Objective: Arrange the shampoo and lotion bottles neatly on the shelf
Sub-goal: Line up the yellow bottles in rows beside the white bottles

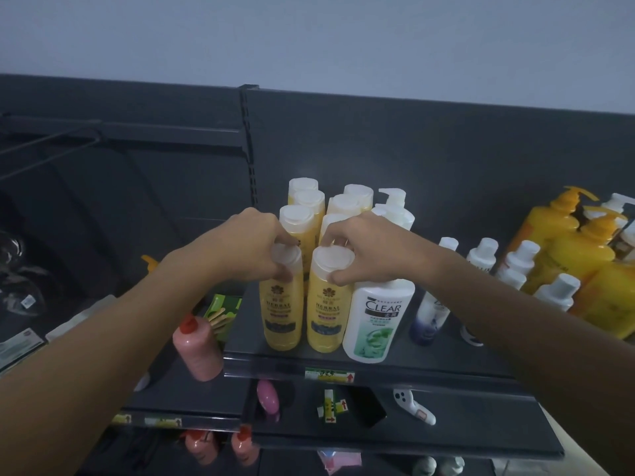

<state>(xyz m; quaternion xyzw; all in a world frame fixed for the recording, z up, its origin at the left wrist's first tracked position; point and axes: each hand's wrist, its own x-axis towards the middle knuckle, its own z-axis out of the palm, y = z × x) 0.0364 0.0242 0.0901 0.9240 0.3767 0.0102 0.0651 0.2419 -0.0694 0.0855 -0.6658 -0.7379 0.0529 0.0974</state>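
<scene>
**A:** How is this step best done?

**B:** At centre frame, the left yellow plastic bottle with a frosted white cap [281, 310] is pinched at the cap by the left hand [254, 245]. Its yellow twin [326, 314] is pinched there too by the right hand [360, 249], fingers curled. Both should be kept upright with labels turned forward, and lined up with the white CLEAR bottle [378, 317] just beside.

**A:** And the surroundings?

**B:** The bottles are carried on a dark grey metal shelf [446, 365]. More yellow bottles are ranked behind. The upper frame is filled by a pale wall [309, 36].
</scene>
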